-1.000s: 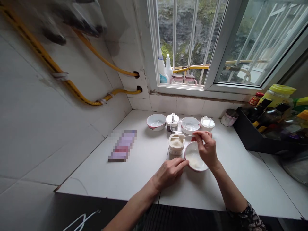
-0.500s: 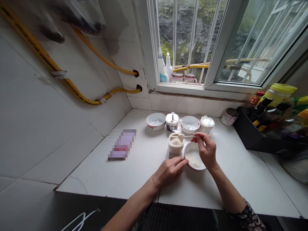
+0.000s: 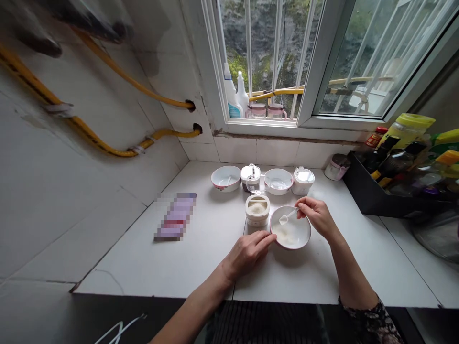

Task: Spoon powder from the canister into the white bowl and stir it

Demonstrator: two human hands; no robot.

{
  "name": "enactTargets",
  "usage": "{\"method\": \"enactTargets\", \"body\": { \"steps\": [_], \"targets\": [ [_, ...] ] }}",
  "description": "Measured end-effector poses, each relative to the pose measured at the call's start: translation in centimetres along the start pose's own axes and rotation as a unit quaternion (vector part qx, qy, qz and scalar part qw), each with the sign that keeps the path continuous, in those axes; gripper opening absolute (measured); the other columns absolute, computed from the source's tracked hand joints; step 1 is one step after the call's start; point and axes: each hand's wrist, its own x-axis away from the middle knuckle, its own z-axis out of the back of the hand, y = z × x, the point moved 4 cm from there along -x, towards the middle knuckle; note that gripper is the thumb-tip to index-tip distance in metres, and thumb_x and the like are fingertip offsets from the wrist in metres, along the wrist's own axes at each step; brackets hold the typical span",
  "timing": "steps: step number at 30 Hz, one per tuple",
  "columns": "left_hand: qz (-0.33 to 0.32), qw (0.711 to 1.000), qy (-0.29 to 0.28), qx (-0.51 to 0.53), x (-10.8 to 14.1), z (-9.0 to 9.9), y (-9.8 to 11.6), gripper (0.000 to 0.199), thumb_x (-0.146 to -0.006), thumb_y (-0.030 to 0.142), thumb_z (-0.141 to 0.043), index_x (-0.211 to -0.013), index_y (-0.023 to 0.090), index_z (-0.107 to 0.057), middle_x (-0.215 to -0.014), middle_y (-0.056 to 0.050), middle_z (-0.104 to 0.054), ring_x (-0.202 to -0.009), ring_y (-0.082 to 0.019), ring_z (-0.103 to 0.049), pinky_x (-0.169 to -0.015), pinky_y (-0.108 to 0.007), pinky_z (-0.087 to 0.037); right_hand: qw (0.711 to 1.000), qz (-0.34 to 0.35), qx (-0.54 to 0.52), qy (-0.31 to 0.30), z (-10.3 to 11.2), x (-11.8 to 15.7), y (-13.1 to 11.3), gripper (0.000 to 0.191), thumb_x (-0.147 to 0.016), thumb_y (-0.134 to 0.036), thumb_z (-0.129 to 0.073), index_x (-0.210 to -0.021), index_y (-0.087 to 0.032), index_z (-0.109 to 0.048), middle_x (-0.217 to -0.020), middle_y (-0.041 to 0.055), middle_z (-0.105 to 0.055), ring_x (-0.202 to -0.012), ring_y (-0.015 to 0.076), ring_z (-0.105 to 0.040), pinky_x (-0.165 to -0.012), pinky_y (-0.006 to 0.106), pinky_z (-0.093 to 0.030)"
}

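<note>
A small white spoon (image 3: pixel 284 220) is pinched by its handle in my right hand (image 3: pixel 317 215). Its scoop hangs over a white bowl (image 3: pixel 303 239) with a pinkish rim, where pale granules lie at the bottom. At the bowl's left edge, the fingers of my left hand (image 3: pixel 251 248) hold the rim; the thumb is hidden. Just behind my left hand stands a white seasoning jar (image 3: pixel 257 220) with its clear lid raised, filled with pale granules. Whether the scoop carries any granules is hard to tell.
Behind stand a flower-patterned bowl (image 3: pixel 225 184), a jar with dark contents (image 3: pixel 250 179), another bowl (image 3: pixel 278 184) and a lidded white jar (image 3: pixel 303 181). A blurred purple object (image 3: pixel 175 217) lies left. Right is a black box (image 3: pixel 373 200) of bottles.
My right hand has brought the spoon from the open jar rightward and down over the bowl. My left hand stays at the bowl's rim. The view has shifted slightly.
</note>
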Motion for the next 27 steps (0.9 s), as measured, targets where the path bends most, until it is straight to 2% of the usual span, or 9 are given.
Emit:
{"method": "enactTargets", "body": {
  "steps": [3,6,10,17,27],
  "targets": [
    [0.0,1.0,-0.004,0.0,0.1,0.0,0.0,0.032,-0.095,0.006,-0.037,-0.12,0.012,-0.055,-0.096,-0.01,-0.068,-0.083,-0.017,-0.067,-0.064,-0.024,-0.058,0.99,0.048,0.133,-0.003,-0.6,0.2,0.0,0.019,-0.082,-0.024,-0.048,-0.07,-0.022,-0.062,-0.056,-0.0001,-0.066,-0.061,0.0177,-0.058,-0.076,0.035,-0.045],
    [0.003,1.0,-0.009,-0.004,0.2,-0.1,-0.1,0.032,-0.095,0.007,-0.037,-0.121,0.012,-0.055,-0.096,-0.01,-0.068,-0.083,-0.016,-0.067,-0.065,-0.024,-0.057,0.979,0.078,0.188,-0.025,-1.9,0.3,0.1,0.021,-0.083,-0.018,-0.045,-0.072,-0.022,-0.062,-0.057,-0.0015,-0.068,-0.059,0.0159,-0.057,-0.087,0.037,-0.041],
    [0.001,1.0,-0.01,-0.002,0.3,-0.1,-0.1,0.031,-0.096,0.007,-0.037,-0.121,0.012,-0.056,-0.097,-0.011,-0.068,-0.083,-0.016,-0.067,-0.064,-0.024,-0.057,0.98,0.079,0.175,-0.057,-2.7,0.5,0.1,0.022,-0.085,-0.016,-0.044,-0.075,-0.021,-0.062,-0.057,-0.0023,-0.069,-0.056,0.0142,-0.059,-0.088,0.036,-0.039],
    [0.003,1.0,-0.013,-0.001,0.2,0.0,-0.1,0.033,-0.096,0.008,-0.037,-0.123,0.013,-0.055,-0.098,-0.011,-0.068,-0.085,-0.016,-0.067,-0.067,-0.024,-0.058,0.988,0.061,0.141,-0.004,-1.5,0.4,-0.1,0.021,-0.084,-0.023,-0.045,-0.071,-0.022,-0.062,-0.056,-0.0011,-0.068,-0.063,0.017,-0.06,-0.088,0.035,-0.04],
    [0.0,1.0,-0.009,-0.002,0.2,0.0,0.0,0.031,-0.095,0.007,-0.037,-0.12,0.011,-0.056,-0.097,-0.011,-0.068,-0.084,-0.017,-0.067,-0.066,-0.025,-0.058,0.986,0.068,0.155,-0.002,-2.0,0.4,0.1,0.02,-0.083,-0.023,-0.046,-0.071,-0.023,-0.062,-0.055,-0.0016,-0.067,-0.062,0.0174,-0.057,-0.09,0.038,-0.037]
  ]
}}
